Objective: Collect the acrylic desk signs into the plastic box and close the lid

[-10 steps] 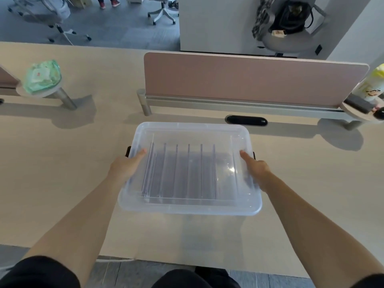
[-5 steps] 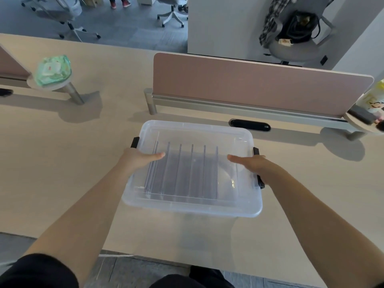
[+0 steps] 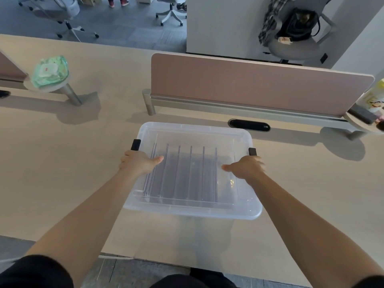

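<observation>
A clear plastic box (image 3: 193,213) stands on the pale desk with its translucent lid (image 3: 193,132) on top. Through the lid I see several acrylic desk signs (image 3: 191,173) standing upright in a row inside. My left hand (image 3: 138,163) grips the box's left edge, thumb lying on the lid and fingers curled down over the side just below the black left latch (image 3: 135,144). My right hand (image 3: 246,166) grips the right edge the same way, next to the black right latch (image 3: 252,151). The fingertips of both hands are hidden behind the box's sides.
A pink divider panel (image 3: 249,86) on a metal rail runs behind the box, with a black cable slot (image 3: 248,125) before it. A green wipes pack (image 3: 51,71) sits on a round stand at far left. A yellow bottle (image 3: 376,96) stands at the right edge.
Both hands have slid outward from lying on the lid to its side edges. Their fingers now curl down over the sides by the black latches, thumbs pointing inward.
</observation>
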`<state>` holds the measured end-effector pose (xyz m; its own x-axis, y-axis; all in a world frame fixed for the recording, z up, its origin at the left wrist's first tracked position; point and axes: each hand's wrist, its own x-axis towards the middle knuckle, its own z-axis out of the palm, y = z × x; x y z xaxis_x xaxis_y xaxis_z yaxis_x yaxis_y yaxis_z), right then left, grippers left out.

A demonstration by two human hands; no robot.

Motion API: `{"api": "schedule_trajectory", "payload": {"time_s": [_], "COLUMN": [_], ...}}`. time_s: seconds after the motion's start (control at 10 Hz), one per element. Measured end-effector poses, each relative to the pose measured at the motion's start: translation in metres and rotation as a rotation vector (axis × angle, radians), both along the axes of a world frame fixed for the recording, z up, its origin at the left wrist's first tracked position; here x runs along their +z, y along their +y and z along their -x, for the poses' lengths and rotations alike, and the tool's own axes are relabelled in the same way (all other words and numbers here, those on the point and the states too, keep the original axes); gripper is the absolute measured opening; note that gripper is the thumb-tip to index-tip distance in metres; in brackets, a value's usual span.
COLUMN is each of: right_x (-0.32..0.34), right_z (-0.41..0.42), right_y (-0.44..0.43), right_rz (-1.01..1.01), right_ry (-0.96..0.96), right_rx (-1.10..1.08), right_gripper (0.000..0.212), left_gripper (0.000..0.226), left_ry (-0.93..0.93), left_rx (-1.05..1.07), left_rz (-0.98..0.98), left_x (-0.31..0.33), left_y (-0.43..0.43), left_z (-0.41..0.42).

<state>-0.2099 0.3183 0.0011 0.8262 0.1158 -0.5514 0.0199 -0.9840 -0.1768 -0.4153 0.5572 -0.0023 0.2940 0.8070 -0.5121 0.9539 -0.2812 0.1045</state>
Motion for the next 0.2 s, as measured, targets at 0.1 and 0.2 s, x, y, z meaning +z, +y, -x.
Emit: {"api": "schedule_trajectory", "payload": {"time_s": [0.1, 0.2], "right_x": [0.009, 0.059], "right_z": [0.011, 0.005], "right_y": [-0.007, -0.009], "right_rz": [-0.019, -0.167], "right_ry": [0.047, 0.085], "right_rx": [0.073, 0.147], "right_gripper": [0.120, 0.107], "left_gripper": [0.108, 0.093], "left_ry": [-0.049, -0.239], "left_rx": [0.045, -0.014], "left_rz": [-0.024, -0.244], "left_x": [-0.001, -0.005], "left_y": [-0.005, -0.028], "left_z": [-0.002, 0.009]}}
